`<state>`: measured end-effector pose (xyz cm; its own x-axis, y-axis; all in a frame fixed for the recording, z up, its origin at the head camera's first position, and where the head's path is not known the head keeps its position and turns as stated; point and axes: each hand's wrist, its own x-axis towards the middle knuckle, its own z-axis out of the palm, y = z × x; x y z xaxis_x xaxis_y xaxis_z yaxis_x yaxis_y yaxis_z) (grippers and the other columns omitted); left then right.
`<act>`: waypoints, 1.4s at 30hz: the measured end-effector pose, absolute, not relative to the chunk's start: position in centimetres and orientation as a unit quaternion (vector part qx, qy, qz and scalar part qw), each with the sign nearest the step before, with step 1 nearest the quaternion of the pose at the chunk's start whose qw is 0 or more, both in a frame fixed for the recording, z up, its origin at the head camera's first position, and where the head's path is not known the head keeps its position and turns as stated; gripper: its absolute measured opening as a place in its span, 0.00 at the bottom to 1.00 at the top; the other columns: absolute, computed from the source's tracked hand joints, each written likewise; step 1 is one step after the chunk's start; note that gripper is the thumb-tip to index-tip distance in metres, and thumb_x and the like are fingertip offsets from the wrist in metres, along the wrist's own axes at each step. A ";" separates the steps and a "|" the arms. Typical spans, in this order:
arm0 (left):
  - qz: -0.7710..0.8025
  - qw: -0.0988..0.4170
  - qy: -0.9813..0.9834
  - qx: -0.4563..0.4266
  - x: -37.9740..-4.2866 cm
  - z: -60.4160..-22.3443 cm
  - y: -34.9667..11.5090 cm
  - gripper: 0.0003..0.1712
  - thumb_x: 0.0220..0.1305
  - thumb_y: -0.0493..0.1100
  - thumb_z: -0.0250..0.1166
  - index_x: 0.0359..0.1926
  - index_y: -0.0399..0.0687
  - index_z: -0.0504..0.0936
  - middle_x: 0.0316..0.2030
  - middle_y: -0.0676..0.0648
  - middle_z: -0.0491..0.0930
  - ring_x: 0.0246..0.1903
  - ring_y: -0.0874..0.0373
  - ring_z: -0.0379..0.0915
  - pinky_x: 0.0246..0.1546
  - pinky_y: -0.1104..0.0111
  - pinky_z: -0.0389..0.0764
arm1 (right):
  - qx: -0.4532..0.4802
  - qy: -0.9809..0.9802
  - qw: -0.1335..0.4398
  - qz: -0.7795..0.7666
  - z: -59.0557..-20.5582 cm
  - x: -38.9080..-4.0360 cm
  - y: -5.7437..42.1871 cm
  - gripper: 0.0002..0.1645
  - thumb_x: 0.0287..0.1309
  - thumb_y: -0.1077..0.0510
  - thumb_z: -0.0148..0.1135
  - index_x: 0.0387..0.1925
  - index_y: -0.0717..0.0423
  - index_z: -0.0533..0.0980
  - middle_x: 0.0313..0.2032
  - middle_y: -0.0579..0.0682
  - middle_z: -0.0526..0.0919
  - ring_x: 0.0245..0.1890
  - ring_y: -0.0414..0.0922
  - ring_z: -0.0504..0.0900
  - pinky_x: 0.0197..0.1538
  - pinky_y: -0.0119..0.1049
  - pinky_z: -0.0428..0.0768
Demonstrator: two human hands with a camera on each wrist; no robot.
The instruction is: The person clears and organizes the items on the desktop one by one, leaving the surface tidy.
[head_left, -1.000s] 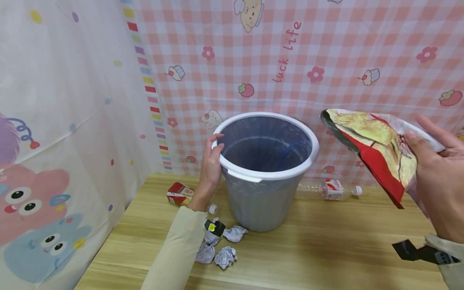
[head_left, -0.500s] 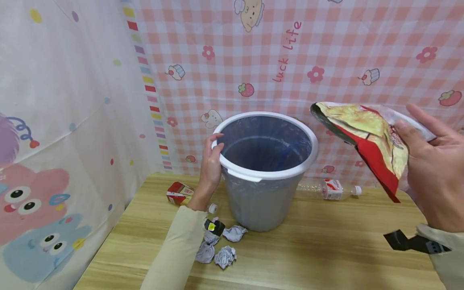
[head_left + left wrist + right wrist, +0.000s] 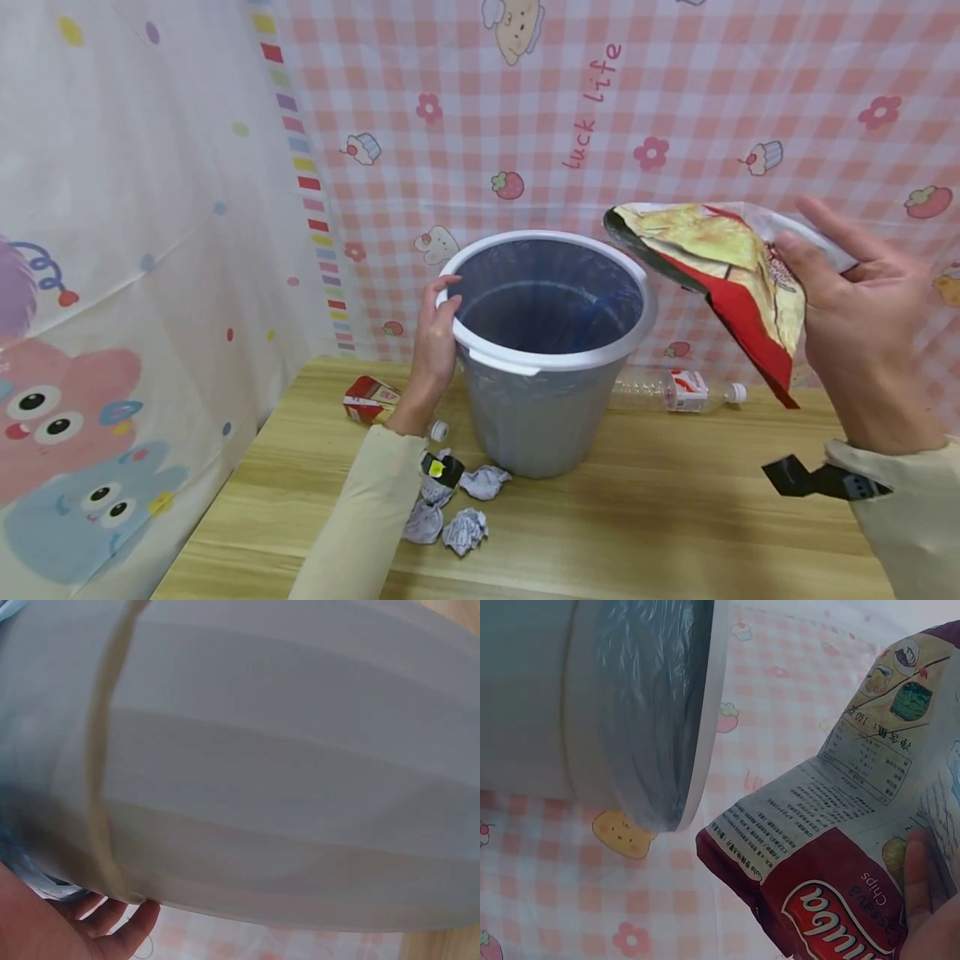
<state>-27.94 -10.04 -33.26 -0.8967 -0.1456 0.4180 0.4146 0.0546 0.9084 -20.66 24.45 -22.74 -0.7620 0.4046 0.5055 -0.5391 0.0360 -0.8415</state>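
Observation:
A grey trash can [image 3: 543, 417] with a white rim and a plastic liner stands on the wooden table. My left hand [image 3: 435, 337] grips its rim at the left, thumb and fingers over the edge; in the left wrist view the fingertips [image 3: 139, 926] touch the can's side. At the right, my right hand [image 3: 862, 308] pinches a crumpled chip bag [image 3: 720, 267], red and yellow, between thumb and fingers. The bag is in the air, its far end close to the can's right rim. The right wrist view shows the bag's printed back [image 3: 817, 810].
Several crumpled paper balls [image 3: 465, 531] lie in front of the can at the left. A red and yellow box [image 3: 369, 400] and a white bottle cap [image 3: 439, 431] are beside the left forearm. A clear plastic bottle [image 3: 686, 392] lies behind the can, by the checked cloth [image 3: 585, 100].
My right hand has moved left and slightly up with the chip bag, bringing it nearer the can's rim. The left hand has stayed on the rim.

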 end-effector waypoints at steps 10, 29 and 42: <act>-0.685 0.211 -0.691 -0.093 -28.0 -33.3 -10.0 0.21 0.71 0.41 0.46 0.61 0.38 0.70 0.67 0.42 0.66 0.67 0.51 0.61 0.70 0.61 0.59 | 0.121 -0.588 0.316 0.735 -22.2 -21.3 21.9 0.24 0.55 0.66 0.71 0.55 0.59 0.80 0.44 0.52 0.87 0.34 0.42 0.88 0.35 0.31 0.82; -0.667 0.205 -0.711 -0.088 -27.8 -33.3 -10.1 0.23 0.74 0.46 0.42 0.64 0.46 0.69 0.68 0.46 0.66 0.68 0.54 0.60 0.70 0.60 0.59 | 0.164 -0.620 0.237 0.730 -22.6 -22.8 18.1 0.25 0.56 0.62 0.71 0.57 0.58 0.80 0.33 0.48 0.89 0.28 0.41 0.88 0.30 0.31 0.83; -0.676 0.210 -0.700 -0.092 -27.8 -33.4 -9.9 0.25 0.75 0.45 0.40 0.69 0.48 0.65 0.69 0.47 0.64 0.68 0.53 0.60 0.70 0.60 0.59 | 0.185 -0.591 0.173 0.766 -23.5 -24.8 16.3 0.25 0.58 0.63 0.68 0.59 0.59 0.78 0.36 0.50 0.89 0.28 0.42 0.88 0.31 0.33 0.83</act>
